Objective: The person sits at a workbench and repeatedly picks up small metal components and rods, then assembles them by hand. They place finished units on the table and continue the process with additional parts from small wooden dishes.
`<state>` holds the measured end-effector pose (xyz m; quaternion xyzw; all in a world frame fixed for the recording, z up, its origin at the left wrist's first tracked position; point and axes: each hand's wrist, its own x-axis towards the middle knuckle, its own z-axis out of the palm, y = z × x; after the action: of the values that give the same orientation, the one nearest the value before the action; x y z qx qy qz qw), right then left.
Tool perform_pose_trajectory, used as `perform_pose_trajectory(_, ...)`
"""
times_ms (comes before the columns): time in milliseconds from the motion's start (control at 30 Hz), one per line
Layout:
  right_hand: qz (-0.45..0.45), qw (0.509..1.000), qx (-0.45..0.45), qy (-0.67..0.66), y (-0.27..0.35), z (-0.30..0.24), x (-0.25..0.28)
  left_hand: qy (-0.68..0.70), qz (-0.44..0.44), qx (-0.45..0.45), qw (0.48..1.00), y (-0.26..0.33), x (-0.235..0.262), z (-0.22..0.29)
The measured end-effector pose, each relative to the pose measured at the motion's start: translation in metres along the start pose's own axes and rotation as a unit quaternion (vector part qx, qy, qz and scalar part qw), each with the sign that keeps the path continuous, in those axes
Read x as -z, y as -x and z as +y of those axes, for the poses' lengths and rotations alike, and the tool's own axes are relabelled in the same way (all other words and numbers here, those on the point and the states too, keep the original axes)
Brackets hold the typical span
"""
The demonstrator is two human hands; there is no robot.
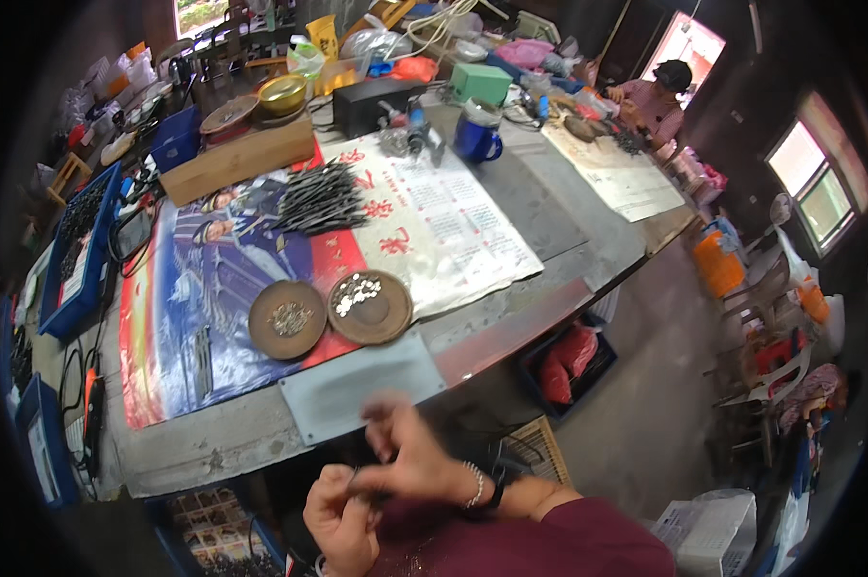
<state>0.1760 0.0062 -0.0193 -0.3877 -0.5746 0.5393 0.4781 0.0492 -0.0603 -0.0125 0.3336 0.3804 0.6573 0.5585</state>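
Note:
My left hand (341,524) is closed low in front of my body, its thumb and fingertips pinched on something small and dark that I cannot make out. Against it lies my right hand (417,460), with a beaded bracelet at the wrist; motion smears its upper fingers. Beyond my hands, a grey-blue pad (362,389) lies at the table's edge. Two round brown dishes stand behind it: the left dish (261,322) contains small metal bits, the right dish (388,322) shiny round pieces. Farther back rests a pile of thin black rods (321,200).
A wooden block (237,159), a blue mug (477,133) and a green box (480,85) stand farther back. Blue trays (88,260) line the left side. A blue bin (564,370) with red bags sits below the table's right edge. Another person (660,106) works at the far right.

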Motion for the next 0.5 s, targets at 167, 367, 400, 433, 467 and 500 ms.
perform_pose_trajectory(167,-0.051,0.992,0.094,0.064,0.0,0.003,0.002,0.091,-0.014,0.038,0.995,-0.001,0.002,0.002)
perform_pose_trajectory(367,0.16,0.981,0.095,-0.046,-0.019,0.011,0.063,-0.005,-0.034,0.094,0.995,-0.02,0.012,0.022)
perform_pose_trajectory(400,0.127,0.989,0.074,-0.017,-0.018,0.013,0.073,-0.019,-0.049,0.11,0.993,-0.027,0.013,0.026)
perform_pose_trajectory(433,0.133,0.99,0.053,-0.011,-0.016,0.015,0.082,-0.042,-0.067,0.125,0.989,-0.035,0.014,0.029)
perform_pose_trajectory(467,0.126,0.99,0.062,0.013,-0.016,0.018,0.087,-0.105,-0.088,0.141,0.981,-0.044,0.014,0.03)
perform_pose_trajectory(500,0.136,0.988,0.07,0.028,-0.017,0.021,0.092,-0.161,-0.11,0.153,0.969,-0.053,0.012,0.03)
